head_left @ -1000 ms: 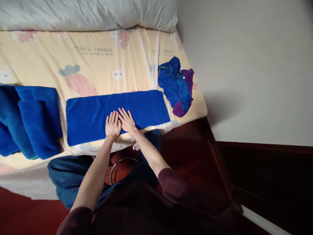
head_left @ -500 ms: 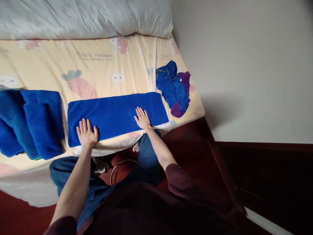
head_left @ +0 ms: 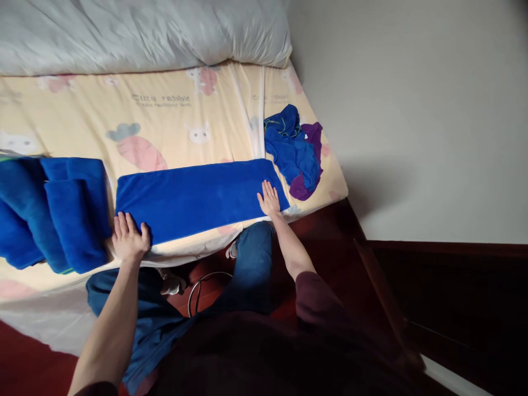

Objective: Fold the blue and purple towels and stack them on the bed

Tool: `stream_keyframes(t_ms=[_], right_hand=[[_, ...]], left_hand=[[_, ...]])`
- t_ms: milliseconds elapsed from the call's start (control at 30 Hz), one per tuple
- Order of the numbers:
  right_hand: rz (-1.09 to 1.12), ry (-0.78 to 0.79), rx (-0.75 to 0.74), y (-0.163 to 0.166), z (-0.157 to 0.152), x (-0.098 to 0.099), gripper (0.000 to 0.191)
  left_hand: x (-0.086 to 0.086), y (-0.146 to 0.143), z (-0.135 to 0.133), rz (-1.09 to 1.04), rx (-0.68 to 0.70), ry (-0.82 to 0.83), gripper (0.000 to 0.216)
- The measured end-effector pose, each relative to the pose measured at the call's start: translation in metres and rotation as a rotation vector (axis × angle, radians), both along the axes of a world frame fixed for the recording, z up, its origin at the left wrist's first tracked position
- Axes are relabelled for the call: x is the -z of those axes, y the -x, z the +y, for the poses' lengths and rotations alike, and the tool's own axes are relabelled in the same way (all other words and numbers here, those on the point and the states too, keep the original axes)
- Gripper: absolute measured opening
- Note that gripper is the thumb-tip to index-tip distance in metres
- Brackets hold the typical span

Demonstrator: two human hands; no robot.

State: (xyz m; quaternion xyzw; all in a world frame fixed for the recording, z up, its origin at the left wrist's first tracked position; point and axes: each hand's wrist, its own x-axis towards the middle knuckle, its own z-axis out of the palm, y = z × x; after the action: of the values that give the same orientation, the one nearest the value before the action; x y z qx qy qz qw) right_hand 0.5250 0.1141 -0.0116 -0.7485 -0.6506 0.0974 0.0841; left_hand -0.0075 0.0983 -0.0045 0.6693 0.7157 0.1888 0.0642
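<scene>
A blue towel (head_left: 193,195), folded into a long flat strip, lies across the near side of the bed. My left hand (head_left: 130,236) rests flat on its near left corner, fingers spread. Toward the towel's right end my right hand (head_left: 269,199) lies palm down, fingers stretched out. Neither hand grips anything. To the left are several folded blue towels (head_left: 74,214) with green edging, partly overlapping and cut off by the picture's edge. Past the right end sits a crumpled heap of blue and purple cloths (head_left: 295,154).
The bed's yellow sheet (head_left: 148,132) has rabbits and carrots printed on it. A grey-white quilt (head_left: 144,36) runs along the far side. A pale wall (head_left: 412,121) stands to the right. My knees are against the near edge, above a dark red floor (head_left: 322,247).
My hands have slid apart along the towel: the left one toward its near left corner, the right one toward its right end. The towel still lies flat.
</scene>
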Motion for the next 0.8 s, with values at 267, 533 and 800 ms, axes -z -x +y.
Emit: stream_keyframes(t_ms=[267, 533, 800], right_hand=[[-0.037, 0.027, 0.095, -0.032, -0.009, -0.002, 0.069], [-0.070, 0.040, 0.116, -0.031, -0.008, -0.002, 0.072], [-0.094, 0.058, 0.122, -0.031, -0.011, 0.000, 0.074]], left_hand=[[0.000, -0.001, 0.000, 0.006, -0.013, 0.011, 0.075], [-0.001, -0.003, 0.000, -0.005, -0.027, -0.001, 0.075], [-0.004, -0.005, 0.000, -0.050, -0.047, 0.051, 0.078]])
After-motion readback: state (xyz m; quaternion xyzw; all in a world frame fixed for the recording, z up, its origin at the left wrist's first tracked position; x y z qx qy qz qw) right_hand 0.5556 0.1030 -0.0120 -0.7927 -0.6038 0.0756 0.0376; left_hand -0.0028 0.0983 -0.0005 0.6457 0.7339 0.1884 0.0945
